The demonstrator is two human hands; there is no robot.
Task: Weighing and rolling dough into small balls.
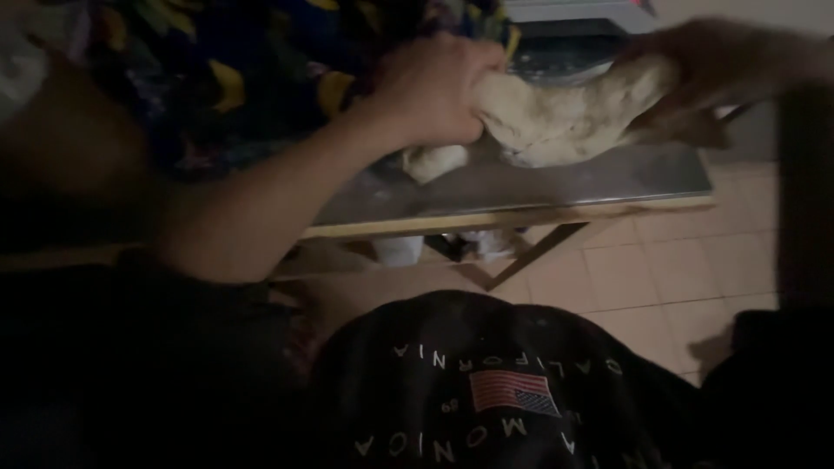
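A large pale lump of dough [565, 113] is stretched between both hands above a metal-topped table [556, 187]. My left hand [430, 91] grips its left end with the fingers closed into it. My right hand [712, 74], blurred, holds the right end from above. A smaller piece of dough [434, 161] lies on the tabletop just below my left hand.
The table has a wooden front edge [521, 217] and slanted legs over a tiled floor [660, 278]. A dark patterned cloth with yellow shapes [234, 78] fills the upper left. My black shirt [486, 399] covers the bottom of the view.
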